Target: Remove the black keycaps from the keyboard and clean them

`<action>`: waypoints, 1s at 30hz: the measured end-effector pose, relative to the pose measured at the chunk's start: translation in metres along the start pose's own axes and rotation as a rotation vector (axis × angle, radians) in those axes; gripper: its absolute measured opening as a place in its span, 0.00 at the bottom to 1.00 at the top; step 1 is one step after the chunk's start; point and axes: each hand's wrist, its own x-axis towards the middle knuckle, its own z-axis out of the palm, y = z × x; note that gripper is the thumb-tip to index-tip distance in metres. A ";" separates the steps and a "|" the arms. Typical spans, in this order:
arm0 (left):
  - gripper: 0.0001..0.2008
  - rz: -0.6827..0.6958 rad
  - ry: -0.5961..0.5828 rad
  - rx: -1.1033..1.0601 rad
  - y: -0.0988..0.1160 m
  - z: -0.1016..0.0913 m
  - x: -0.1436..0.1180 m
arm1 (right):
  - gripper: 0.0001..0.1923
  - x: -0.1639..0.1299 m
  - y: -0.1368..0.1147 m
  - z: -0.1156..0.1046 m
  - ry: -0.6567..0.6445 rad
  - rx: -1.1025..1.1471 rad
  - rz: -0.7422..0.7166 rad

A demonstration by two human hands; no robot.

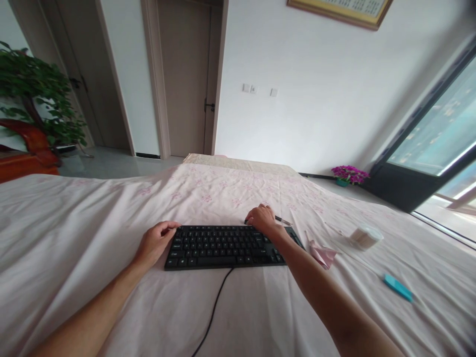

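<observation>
A black keyboard [217, 246] lies flat on the pink-white cloth, its keys facing up and its cable [213, 312] running toward me. At its far left corner my left hand [156, 240] grips the edge between thumb and fingers. My right hand [263, 218] reaches across the keyboard's right part, fingers curled down at the far edge. A small dark tip shows by these fingertips; what they hold is mostly hidden. Just right of that hand, a thin dark pen-like stick [283, 220] lies behind the keyboard; I cannot tell whether the hand touches it.
Right of the keyboard are a crumpled pink cloth [323, 254], a clear tub of what look like cotton swabs [366, 236] and a blue flat object [397, 287]. The floral sheet [122, 208] has folds. Beyond stand doors, a leafy plant [37, 94] and purple flowers [349, 174].
</observation>
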 end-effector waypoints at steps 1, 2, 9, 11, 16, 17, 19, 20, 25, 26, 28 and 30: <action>0.15 -0.002 -0.001 -0.006 0.000 0.000 0.000 | 0.08 0.001 -0.002 0.001 -0.005 -0.012 -0.011; 0.15 -0.006 -0.001 -0.010 -0.001 0.000 0.000 | 0.08 0.003 -0.004 0.001 -0.008 -0.021 -0.023; 0.15 0.005 -0.014 0.028 -0.001 0.000 0.000 | 0.08 0.008 -0.010 0.002 -0.034 -0.014 -0.083; 0.15 0.012 -0.014 0.033 0.000 0.000 0.000 | 0.09 0.008 -0.009 0.002 -0.042 0.007 -0.081; 0.16 0.014 -0.013 0.035 -0.002 0.000 0.000 | 0.13 -0.002 -0.007 -0.006 -0.018 0.074 -0.072; 0.16 0.013 -0.013 0.036 -0.003 0.000 0.000 | 0.14 -0.007 -0.006 -0.010 -0.001 0.096 -0.079; 0.16 0.012 -0.010 0.038 -0.004 0.000 0.000 | 0.13 -0.020 -0.004 -0.019 0.045 0.156 -0.113; 0.15 0.012 -0.009 0.040 -0.004 0.000 0.001 | 0.12 -0.028 -0.003 -0.024 0.071 0.191 -0.138; 0.15 0.011 -0.011 0.066 -0.004 0.000 0.001 | 0.10 -0.073 0.000 -0.035 0.118 0.276 -0.224; 0.15 0.012 -0.011 0.069 -0.003 0.000 0.000 | 0.10 -0.081 0.000 -0.035 0.111 0.284 -0.227; 0.15 0.017 -0.013 0.070 -0.003 0.000 0.000 | 0.11 -0.095 0.000 -0.031 0.092 0.298 -0.234; 0.15 0.021 -0.011 0.072 -0.004 0.000 0.000 | 0.11 -0.105 0.001 -0.026 0.079 0.303 -0.251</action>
